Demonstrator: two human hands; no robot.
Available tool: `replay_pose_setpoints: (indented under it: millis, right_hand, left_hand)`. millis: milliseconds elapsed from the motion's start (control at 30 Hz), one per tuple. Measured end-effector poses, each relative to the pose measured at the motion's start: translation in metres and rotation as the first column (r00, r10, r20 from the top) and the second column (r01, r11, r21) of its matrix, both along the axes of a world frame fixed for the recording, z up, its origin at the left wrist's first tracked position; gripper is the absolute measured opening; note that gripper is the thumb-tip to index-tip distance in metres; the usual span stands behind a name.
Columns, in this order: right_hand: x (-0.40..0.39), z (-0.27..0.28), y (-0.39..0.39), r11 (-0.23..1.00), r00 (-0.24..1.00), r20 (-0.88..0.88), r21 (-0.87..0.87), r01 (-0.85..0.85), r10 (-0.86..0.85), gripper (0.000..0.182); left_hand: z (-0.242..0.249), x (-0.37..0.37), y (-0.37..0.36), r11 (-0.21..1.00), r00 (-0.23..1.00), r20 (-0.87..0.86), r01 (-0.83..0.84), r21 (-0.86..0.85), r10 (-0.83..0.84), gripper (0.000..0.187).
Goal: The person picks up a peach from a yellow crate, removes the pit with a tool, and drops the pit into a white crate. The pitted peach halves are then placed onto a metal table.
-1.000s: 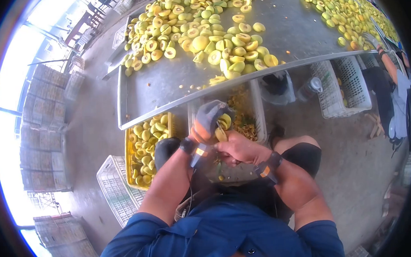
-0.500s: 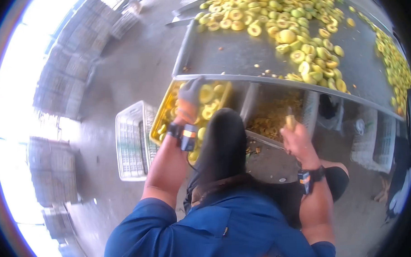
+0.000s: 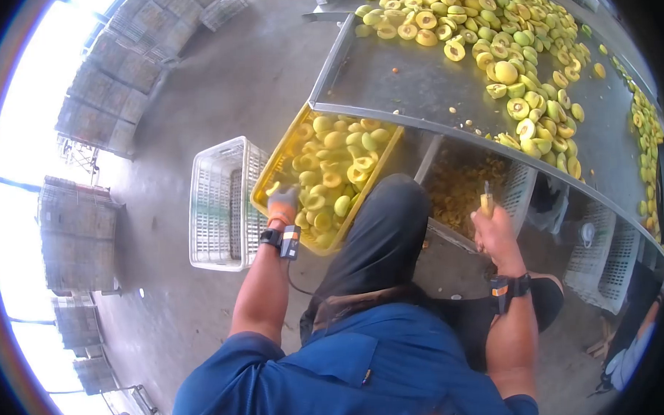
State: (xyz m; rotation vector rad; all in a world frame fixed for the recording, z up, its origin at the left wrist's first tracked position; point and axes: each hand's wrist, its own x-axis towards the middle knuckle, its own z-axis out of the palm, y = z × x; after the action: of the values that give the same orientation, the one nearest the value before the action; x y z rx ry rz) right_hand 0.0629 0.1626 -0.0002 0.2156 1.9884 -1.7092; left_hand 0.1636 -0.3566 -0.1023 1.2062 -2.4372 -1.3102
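My left hand (image 3: 283,207), in a grey and orange glove, is over the near left side of a yellow crate (image 3: 260,182). At its fingertips is a small pale yellow fruit piece (image 3: 273,188), which the fingers appear to pinch. Yellow-green fruit halves (image 3: 330,161) fill much of the crate. My bare right hand (image 3: 497,234) is closed around a small tool (image 3: 487,200) with a yellow handle and a short metal tip pointing up. That hand is just in front of a bin (image 3: 450,236) holding brownish fruit scraps (image 3: 466,184).
A metal table (image 3: 408,77) spans the far side, with a large pile of fruit halves (image 3: 517,76) on it. Left of the yellow crate stands a white basket (image 3: 200,205). More white baskets (image 3: 604,264) are under the table at right. Stacked crates (image 3: 77,235) line the left.
My left hand has moved from the crate's far part back toward its near left side. My right hand still holds the tool. The view has shifted, showing more of the crate.
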Motion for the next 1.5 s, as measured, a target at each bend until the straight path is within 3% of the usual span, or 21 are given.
replay_pose_setpoints:
  millis: [33, 67, 133, 167, 200, 233, 300, 367, 433, 500, 600, 700, 733, 967, 1067, 1167, 1200, 1300, 1333, 1433, 1500]
  right_hand:
    - [-0.001, 0.003, -0.001, 1.0, 1.0, -0.002, -0.003, -0.005, 0.005, 0.015]
    - [-0.002, 0.007, -0.001, 1.0, 1.0, -0.002, -0.005, -0.006, 0.006, 0.015]
    - [-0.001, 0.012, 0.004, 0.999, 1.0, -0.009, -0.038, 0.007, -0.007, 0.015]
    - [-0.003, 0.021, 0.006, 1.0, 1.0, -0.022, 0.027, -0.013, 0.014, 0.015]
    - [-0.003, 0.034, 0.007, 0.986, 0.989, -0.141, 0.165, -0.03, 0.054, 0.019]
    - [-0.004, 0.012, 0.014, 0.966, 0.931, -0.352, 0.257, 0.001, 0.093, 0.026]
    - [-0.006, 0.033, 0.017, 0.971, 0.957, -0.286, 0.237, 0.025, 0.045, 0.03]
    - [-0.009, 0.039, 0.019, 0.984, 0.963, -0.267, 0.174, 0.024, 0.024, 0.03]
    - [-0.01, 0.045, 0.022, 0.981, 0.958, -0.286, 0.192, 0.041, 0.015, 0.031]
    - [-0.011, 0.044, 0.026, 0.986, 0.942, -0.333, 0.145, 0.085, -0.032, 0.03]
    - [-0.016, 0.051, 0.034, 0.987, 0.935, -0.341, 0.093, 0.132, -0.093, 0.027]
    - [-0.018, 0.058, 0.042, 0.985, 0.931, -0.34, 0.056, 0.162, -0.134, 0.025]
    - [-0.017, 0.057, 0.044, 0.986, 0.932, -0.334, 0.036, 0.162, -0.141, 0.025]
    - [-0.013, 0.06, 0.049, 0.989, 0.937, -0.318, -0.002, 0.15, -0.143, 0.024]
    - [-0.014, 0.055, 0.05, 0.98, 0.921, -0.356, 0.053, 0.191, -0.16, 0.025]
    - [-0.015, 0.049, 0.048, 0.964, 0.9, -0.383, 0.077, 0.255, -0.207, 0.026]
    - [-0.016, 0.051, 0.049, 0.969, 0.914, -0.344, 0.041, 0.245, -0.216, 0.027]
    - [-0.017, 0.052, 0.046, 0.961, 0.902, -0.368, 0.07, 0.268, -0.225, 0.027]
    - [-0.016, 0.057, 0.046, 0.962, 0.911, -0.361, 0.106, 0.253, -0.2, 0.027]
    - [-0.01, 0.052, 0.045, 0.961, 0.873, -0.463, 0.134, 0.241, -0.154, 0.028]
    - [-0.008, 0.05, 0.043, 0.957, 0.885, -0.444, 0.167, 0.236, -0.141, 0.026]
  left_hand:
    - [-0.005, -0.008, -0.007, 0.96, 0.999, 0.038, 0.037, -0.276, -0.027, 0.035]
    - [-0.01, -0.014, -0.017, 0.866, 0.981, -0.05, 0.141, -0.481, -0.188, 0.033]
    - [0.041, -0.056, 0.021, 0.981, 0.96, -0.281, -0.07, -0.184, 0.016, 0.03]
    - [0.037, -0.077, 0.023, 0.956, 0.916, -0.384, 0.001, -0.292, -0.119, 0.029]
    - [0.064, -0.105, 0.052, 0.996, 0.892, -0.443, 0.076, -0.045, -0.088, 0.03]
    - [0.096, -0.131, 0.09, 0.988, 0.89, -0.433, 0.155, -0.004, -0.142, 0.031]
    - [0.128, -0.183, 0.16, 0.944, 0.828, -0.466, 0.328, -0.044, -0.31, 0.031]
    - [0.126, -0.234, 0.221, 0.79, 0.613, -0.506, 0.535, -0.299, -0.607, 0.037]
    - [0.133, -0.279, 0.294, 0.63, 0.515, -0.365, 0.668, -0.395, -0.775, 0.041]
    - [0.144, -0.31, 0.364, 0.521, 0.409, -0.324, 0.687, -0.507, -0.853, 0.044]
    - [0.142, -0.351, 0.432, 0.377, 0.48, 0.037, 0.733, -0.565, -0.877, 0.045]
    - [0.149, -0.373, 0.463, 0.383, 0.47, 0.186, 0.848, -0.366, -0.863, 0.043]
    - [0.124, -0.381, 0.457, 0.38, 0.455, 0.054, 0.798, -0.468, -0.889, 0.042]
    - [0.151, -0.359, 0.443, 0.476, 0.478, 0.07, 0.878, -0.042, -0.875, 0.049]
    - [0.139, -0.344, 0.422, 0.531, 0.555, -0.161, 0.83, 0.169, -0.816, 0.05]
    - [0.138, -0.304, 0.4, 0.438, 0.592, -0.474, 0.804, 0.402, -0.652, 0.051]
    - [0.159, -0.281, 0.397, 0.379, 0.585, -0.484, 0.803, 0.46, -0.651, 0.05]
    - [0.168, -0.235, 0.392, 0.41, 0.592, -0.493, 0.802, 0.434, -0.637, 0.052]
    - [0.176, -0.217, 0.395, 0.403, 0.655, -0.492, 0.749, 0.526, -0.573, 0.049]
    - [0.17, -0.187, 0.399, 0.478, 0.612, -0.544, 0.79, 0.384, -0.574, 0.035]
    - [0.161, -0.175, 0.403, 0.558, 0.667, -0.546, 0.737, 0.381, -0.507, 0.031]
